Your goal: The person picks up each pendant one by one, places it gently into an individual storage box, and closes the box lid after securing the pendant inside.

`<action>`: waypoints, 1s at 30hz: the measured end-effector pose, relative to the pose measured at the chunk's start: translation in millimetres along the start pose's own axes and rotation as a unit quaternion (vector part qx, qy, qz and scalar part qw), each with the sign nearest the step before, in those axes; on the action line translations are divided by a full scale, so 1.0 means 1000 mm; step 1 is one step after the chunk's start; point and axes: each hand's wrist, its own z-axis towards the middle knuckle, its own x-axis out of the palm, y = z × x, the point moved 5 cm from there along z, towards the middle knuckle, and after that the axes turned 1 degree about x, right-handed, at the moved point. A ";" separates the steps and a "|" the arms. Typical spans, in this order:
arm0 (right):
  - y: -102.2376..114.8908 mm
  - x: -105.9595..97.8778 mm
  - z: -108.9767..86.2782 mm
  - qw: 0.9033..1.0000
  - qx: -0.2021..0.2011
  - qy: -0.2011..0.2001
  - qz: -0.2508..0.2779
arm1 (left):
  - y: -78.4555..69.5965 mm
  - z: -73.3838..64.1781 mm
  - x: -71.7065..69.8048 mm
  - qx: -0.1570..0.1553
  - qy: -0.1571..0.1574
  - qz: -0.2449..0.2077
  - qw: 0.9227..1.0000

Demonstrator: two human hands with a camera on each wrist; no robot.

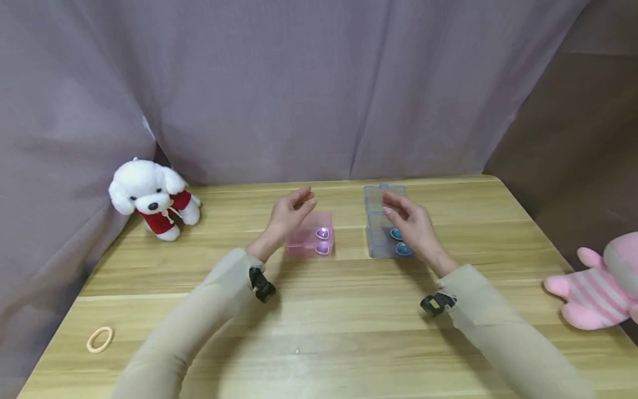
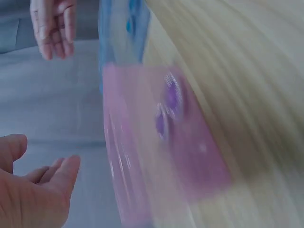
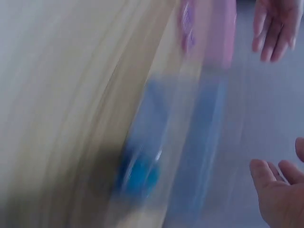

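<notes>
A see-through pink plastic box [image 1: 300, 250] sits mid-table with two purple gem-like pieces [image 1: 322, 233] at its right side. To its right, a clear bluish box [image 1: 377, 250] lies with its lid [image 1: 374, 198] folded back; two blue gem pieces [image 1: 402, 249] are at its right side. My left hand [image 1: 288, 215] is raised over the pink box's left part, fingers extended, holding nothing. Above the bluish box my right hand [image 1: 411, 220] hovers likewise, its fingers relaxed and pointing inward. Both wrist views are blurred; neither hand touches a box there.
A white plush dog [image 1: 149, 194] in a red top sits at the back left. Near the left edge lies a light wooden ring [image 1: 100, 339]. A pink striped plush toy [image 1: 598, 288] is at the right edge. Grey curtain [image 1: 279, 94] hangs behind the table.
</notes>
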 end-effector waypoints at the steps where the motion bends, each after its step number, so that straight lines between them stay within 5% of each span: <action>1: -0.006 -0.011 -0.001 1.000 -0.002 -0.003 -0.004 | -0.002 0.005 0.010 -0.008 0.011 -0.011 1.000; 4: -0.027 -0.036 -0.008 1.000 0.001 0.008 -0.024 | -0.007 0.019 0.039 -0.042 0.048 -0.047 0.997; 9: -0.059 -0.053 -0.021 0.996 0.034 0.088 -0.011 | -0.007 0.038 0.078 -0.114 0.089 -0.116 0.983; 17: -0.079 -0.047 -0.027 0.982 0.053 0.176 0.040 | 0.010 0.055 0.108 -0.195 0.069 -0.147 0.967; 21: -0.083 -0.046 -0.028 0.981 0.063 0.181 0.043 | 0.015 0.060 0.117 -0.205 0.065 -0.176 0.960; 30: -0.083 -0.051 -0.028 0.981 0.067 0.176 0.038 | 0.013 0.065 0.127 -0.192 0.031 -0.210 0.958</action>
